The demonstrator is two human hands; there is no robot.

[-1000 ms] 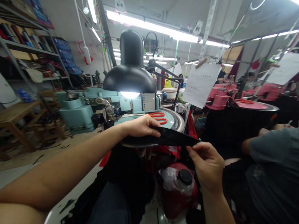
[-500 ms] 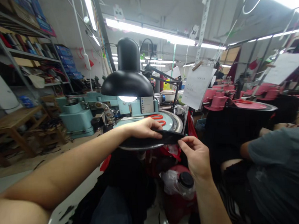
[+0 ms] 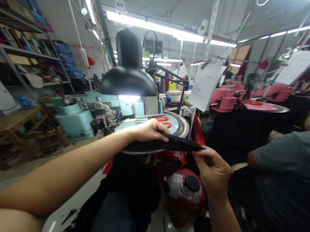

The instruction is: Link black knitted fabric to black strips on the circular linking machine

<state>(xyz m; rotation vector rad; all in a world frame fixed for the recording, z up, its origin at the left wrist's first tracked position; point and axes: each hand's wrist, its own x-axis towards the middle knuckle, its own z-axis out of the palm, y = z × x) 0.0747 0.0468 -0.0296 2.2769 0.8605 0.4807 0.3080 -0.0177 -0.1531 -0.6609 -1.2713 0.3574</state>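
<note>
The person's left hand [image 3: 152, 130] is reaching in from the lower left and is closing narrowly on one end of a narrow black fabric strip [image 3: 183, 145], with the fingers lying over the cloth and the thumb hidden behind it. The right hand [image 3: 214, 171] is pinching the other end tightly between thumb and forefinger, so the strip is stretching between the two hands, slanting gently downward to the right. It is passing in front of the curved metal rim [image 3: 185, 127] of a round pale-blue machine dial [image 3: 170, 124], and this view cannot settle whether it is touching that rim. Orange-red handled scissors [image 3: 163, 119] are lying on the dial, just beyond the left hand. A black dome-shaped desk lamp [image 3: 129, 79] is shining down over the dial from behind it, beside a pale-teal metal sewing machine body [image 3: 73, 122]. Below the right hand, a red container with a black screw cap [image 3: 192, 183] is standing partly wrapped in clear plastic. A white paper sheet [image 3: 204, 86] is hanging from a wooden clip to the right of the lamp, and a co-worker in a grey T-shirt [image 3: 283, 168] is sitting close by on the right, beside a black-skirted workstation with pink-red machine parts [image 3: 227, 104]. Wooden benches [image 3: 14, 125] are standing at the far left, below metal shelves [image 3: 21, 50] packed with boxes.
</note>
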